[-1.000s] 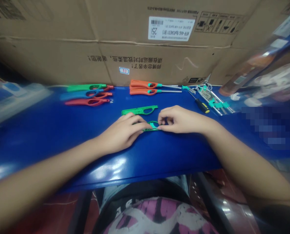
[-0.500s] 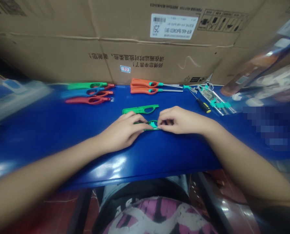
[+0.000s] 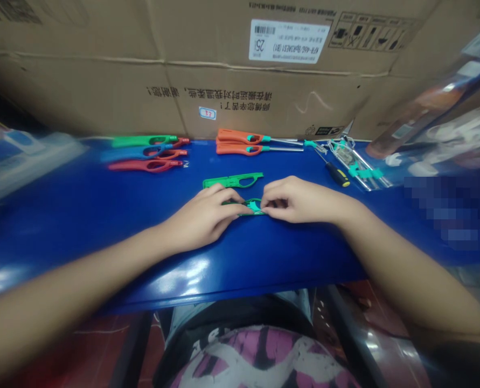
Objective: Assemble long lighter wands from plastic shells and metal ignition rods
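On the blue table (image 3: 102, 215) my left hand (image 3: 201, 218) lies over a green lighter shell half (image 3: 251, 207), its fingers curled and pressing it down. My right hand (image 3: 300, 200) pinches the same piece at its trigger end, where a teal part shows. Most of that shell is hidden under my fingers. A second green shell half (image 3: 231, 181) lies just behind my hands, free of both.
Green, blue and red lighter bodies (image 3: 146, 153) lie at the back left. Two orange lighters (image 3: 248, 144) with metal tubes lie at the back middle. A screwdriver (image 3: 336, 173) and loose small parts (image 3: 355, 161) sit at the right. Cardboard boxes (image 3: 223, 70) wall the back.
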A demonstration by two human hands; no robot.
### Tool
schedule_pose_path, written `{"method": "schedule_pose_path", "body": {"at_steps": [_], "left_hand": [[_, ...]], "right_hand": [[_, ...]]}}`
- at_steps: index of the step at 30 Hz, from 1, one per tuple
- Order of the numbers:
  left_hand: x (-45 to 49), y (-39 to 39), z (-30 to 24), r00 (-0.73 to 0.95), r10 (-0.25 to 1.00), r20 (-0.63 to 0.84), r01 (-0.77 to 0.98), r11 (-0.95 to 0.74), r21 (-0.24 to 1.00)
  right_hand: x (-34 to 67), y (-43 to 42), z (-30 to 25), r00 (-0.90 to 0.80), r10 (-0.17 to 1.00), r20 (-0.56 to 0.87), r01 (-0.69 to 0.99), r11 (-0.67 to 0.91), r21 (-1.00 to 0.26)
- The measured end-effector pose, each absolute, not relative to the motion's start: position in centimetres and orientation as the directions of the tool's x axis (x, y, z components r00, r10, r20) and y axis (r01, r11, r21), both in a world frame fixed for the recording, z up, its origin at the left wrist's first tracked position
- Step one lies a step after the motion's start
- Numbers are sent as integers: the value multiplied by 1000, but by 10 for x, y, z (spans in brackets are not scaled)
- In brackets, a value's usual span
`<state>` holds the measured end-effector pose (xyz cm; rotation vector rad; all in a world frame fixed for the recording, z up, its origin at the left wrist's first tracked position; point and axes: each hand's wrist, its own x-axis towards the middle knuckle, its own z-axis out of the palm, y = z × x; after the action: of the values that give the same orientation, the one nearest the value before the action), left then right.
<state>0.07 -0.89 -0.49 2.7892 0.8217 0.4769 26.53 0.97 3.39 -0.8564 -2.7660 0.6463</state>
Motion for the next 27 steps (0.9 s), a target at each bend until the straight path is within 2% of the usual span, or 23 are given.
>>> {"method": "schedule_pose_path", "body": {"at_steps": [27], "left_hand": [[2,-8,-5,807,536,247,483,-841,245]], "right_hand": [[264,9,35,-815,579,18,507,727,-463]]}}
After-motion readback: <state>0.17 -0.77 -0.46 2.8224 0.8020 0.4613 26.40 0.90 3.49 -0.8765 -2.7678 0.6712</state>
